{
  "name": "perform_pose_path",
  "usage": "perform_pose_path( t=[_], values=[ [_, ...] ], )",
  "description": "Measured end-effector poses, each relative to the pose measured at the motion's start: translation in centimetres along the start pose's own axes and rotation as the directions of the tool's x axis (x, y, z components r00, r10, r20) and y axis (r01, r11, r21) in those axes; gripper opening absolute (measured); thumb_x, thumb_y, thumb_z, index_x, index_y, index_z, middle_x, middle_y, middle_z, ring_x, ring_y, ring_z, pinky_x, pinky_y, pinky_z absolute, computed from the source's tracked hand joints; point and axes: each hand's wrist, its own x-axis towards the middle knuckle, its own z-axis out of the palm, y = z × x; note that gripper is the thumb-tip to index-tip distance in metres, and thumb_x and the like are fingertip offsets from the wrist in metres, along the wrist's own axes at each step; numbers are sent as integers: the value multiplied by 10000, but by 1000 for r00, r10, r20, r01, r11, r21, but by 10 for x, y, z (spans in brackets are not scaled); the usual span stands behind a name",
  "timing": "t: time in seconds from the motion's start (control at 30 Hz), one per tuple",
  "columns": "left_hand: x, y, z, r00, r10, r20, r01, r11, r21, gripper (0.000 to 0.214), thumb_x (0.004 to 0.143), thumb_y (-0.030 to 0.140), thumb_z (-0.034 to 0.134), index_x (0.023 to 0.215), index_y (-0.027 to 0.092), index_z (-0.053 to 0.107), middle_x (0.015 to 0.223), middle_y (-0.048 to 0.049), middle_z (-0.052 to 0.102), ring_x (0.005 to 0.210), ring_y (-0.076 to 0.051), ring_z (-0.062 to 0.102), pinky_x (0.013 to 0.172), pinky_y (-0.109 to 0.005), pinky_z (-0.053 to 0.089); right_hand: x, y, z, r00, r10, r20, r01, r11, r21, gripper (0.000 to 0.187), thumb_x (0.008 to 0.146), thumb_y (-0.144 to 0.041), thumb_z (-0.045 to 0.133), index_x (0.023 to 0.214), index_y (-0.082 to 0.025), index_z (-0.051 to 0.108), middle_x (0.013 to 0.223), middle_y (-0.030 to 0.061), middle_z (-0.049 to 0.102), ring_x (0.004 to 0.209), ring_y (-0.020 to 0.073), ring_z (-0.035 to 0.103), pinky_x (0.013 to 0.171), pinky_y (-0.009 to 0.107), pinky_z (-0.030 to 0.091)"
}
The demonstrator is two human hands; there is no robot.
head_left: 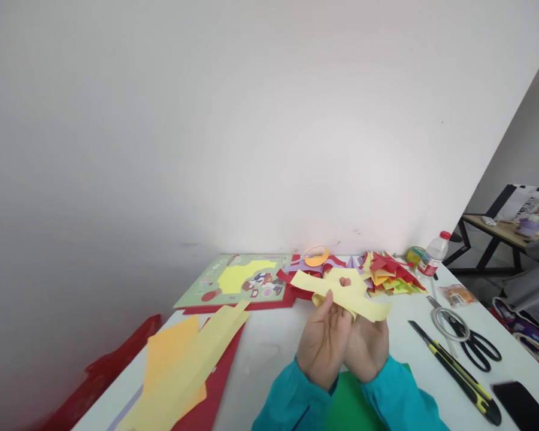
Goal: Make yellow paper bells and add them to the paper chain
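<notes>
Twelve o'clock from the left hand (324, 341) pinching it, the pale-yellow paper strip (358, 300) slants from ten to four; the right hand's (368, 347) grip I can't tell.

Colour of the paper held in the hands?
The held paper is pale yellow; head view shows it.

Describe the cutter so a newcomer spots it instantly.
On the white table, look right of the person's right hand. The cutter lies left of the black-handled scissors. Its long straight body is yellow and black, without the scissors' looped handles.
</notes>
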Motion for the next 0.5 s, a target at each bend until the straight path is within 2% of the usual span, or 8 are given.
perform_pose_path(
  t=[0.1, 0.17, 0.3, 0.4, 0.5],
  values=[
    [-4, -10, 0, 1000, -9, -30, 9, 1000, -9, 434, 965, 179, 235, 1385, 113, 322, 1217, -147, 607, 1186, -180, 515, 1033, -318, 410, 2, 2, -3, 1000, -17, -18, 17, 999, 31, 460, 647, -516, 697, 1064, -327, 650, 1191, 4, 627, 1219, 221, 470, 1068, 433, 317],
    [-7, -16, 1, 998, -12, -55, 12, 1000, -6, 431, 958, 157, 263, 1383, 150, 335, 1234, -131, 599, 1184, -180, 516, 1030, -318, 415, 6, -1, -10, 999, 22, -33, -21, 999, 40, 437, 617, -521, 727, 1005, -327, 674, 1137, -11, 658, 1201, 215, 491, 1065, 418, 330],
    [-14, -25, 0, 992, -11, -129, 11, 1000, -4, 443, 931, 105, 335, 1364, 189, 369, 1283, -124, 562, 1183, -199, 518, 1006, -332, 445, 14, -9, -30, 998, 62, -28, -60, 996, 64, 424, 698, -576, 637, 975, -259, 689, 1049, 20, 699, 1121, 182, 556, 1033, 367, 380],
    [-15, -29, 0, 988, -10, -156, 15, 999, 29, 428, 929, 115, 345, 1351, 171, 384, 1310, -143, 532, 1186, -211, 516, 989, -334, 464, 19, -13, -44, 999, 30, -17, -28, 997, 77, 371, 751, -519, 608, 983, -239, 682, 995, 18, 717, 1014, 125, 611, 982, 271, 427],
    [-13, -32, -1, 982, 9, -188, 6, 997, 80, 404, 923, 128, 375, 1318, 194, 432, 1318, -119, 530, 1197, -212, 506, 1010, -355, 444, 21, -14, -51, 999, 54, -6, -54, 995, 83, 338, 767, -475, 608, 996, -235, 670, 922, 14, 730, 937, 110, 640, 920, 241, 472]
  ],
)
